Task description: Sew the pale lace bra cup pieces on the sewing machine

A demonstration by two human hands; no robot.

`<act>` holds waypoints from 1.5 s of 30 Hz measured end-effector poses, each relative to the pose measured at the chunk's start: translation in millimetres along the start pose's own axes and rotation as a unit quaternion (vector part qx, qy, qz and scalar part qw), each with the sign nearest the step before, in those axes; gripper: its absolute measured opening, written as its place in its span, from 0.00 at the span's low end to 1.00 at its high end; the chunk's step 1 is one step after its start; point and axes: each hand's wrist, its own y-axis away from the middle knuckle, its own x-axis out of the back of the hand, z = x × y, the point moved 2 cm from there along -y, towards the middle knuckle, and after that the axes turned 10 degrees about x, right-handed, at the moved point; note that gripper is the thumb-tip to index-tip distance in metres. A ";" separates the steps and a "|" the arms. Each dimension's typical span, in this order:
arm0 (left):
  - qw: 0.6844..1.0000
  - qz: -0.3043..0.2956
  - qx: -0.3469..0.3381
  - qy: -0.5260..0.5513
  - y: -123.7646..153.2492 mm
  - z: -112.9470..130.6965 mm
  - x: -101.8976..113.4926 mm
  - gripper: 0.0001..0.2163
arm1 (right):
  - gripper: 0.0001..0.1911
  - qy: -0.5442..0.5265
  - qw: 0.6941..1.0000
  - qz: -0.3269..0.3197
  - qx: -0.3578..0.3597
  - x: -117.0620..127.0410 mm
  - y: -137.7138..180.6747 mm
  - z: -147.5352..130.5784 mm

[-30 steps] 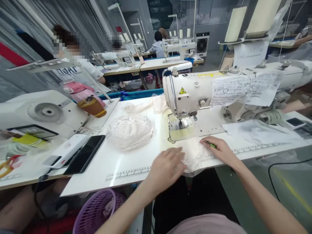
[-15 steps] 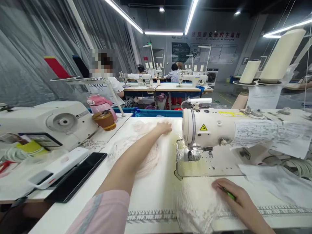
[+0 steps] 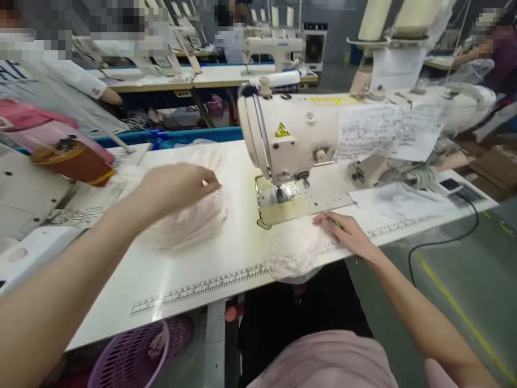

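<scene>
Your right hand (image 3: 348, 233) is closed around the green tool (image 3: 333, 220), fingertips at the lace (image 3: 291, 249), which lies before the machine (image 3: 299, 132) at the table's (image 3: 242, 242) near edge. Your left hand (image 3: 177, 186), fingers bent, is at the pale pile (image 3: 191, 226); whether it grips anything, I cannot tell.

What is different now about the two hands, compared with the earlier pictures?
The left hand moved from the lace piece at the table's front, reached beyond the pale bundle, and is now nearer again, above that bundle; blur hides whether it holds anything. The right hand stays at the lace piece, holding the green tool.
</scene>
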 end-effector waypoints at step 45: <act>0.702 -0.155 0.362 0.593 192.8 51.5 -196.8 0.23 | 0.08 0.069 0.952 0.269 0.127 -38.5 98.6 -26.7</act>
